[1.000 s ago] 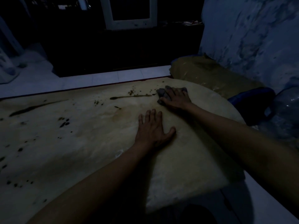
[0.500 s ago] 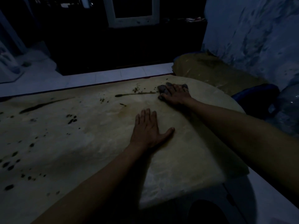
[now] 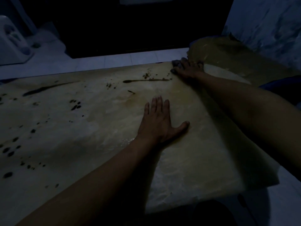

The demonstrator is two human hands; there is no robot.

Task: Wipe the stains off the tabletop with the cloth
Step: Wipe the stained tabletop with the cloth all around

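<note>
The room is dim. A pale tabletop point(image 3: 97, 144) carries dark stains: a long streak point(image 3: 145, 80) near the far edge, another streak point(image 3: 48, 89) at the left, and several spots point(image 3: 75, 106) across the left half. My right hand point(image 3: 189, 69) lies on a small dark cloth point(image 3: 176, 63) at the table's far edge, just right of the long streak; the hand hides most of the cloth. My left hand point(image 3: 161, 123) rests flat on the tabletop near the middle, fingers straight and thumb spread.
A dark cabinet point(image 3: 130, 30) stands beyond the table across a strip of pale tiled floor point(image 3: 97, 61). A brownish cushion point(image 3: 236, 53) lies at the far right below a mottled wall point(image 3: 268, 22). A pale object point(image 3: 11, 41) sits at the far left.
My right hand has slid the cloth away from me to the table's far edge. My left hand has stayed flat in place. The camera has tilted downward.
</note>
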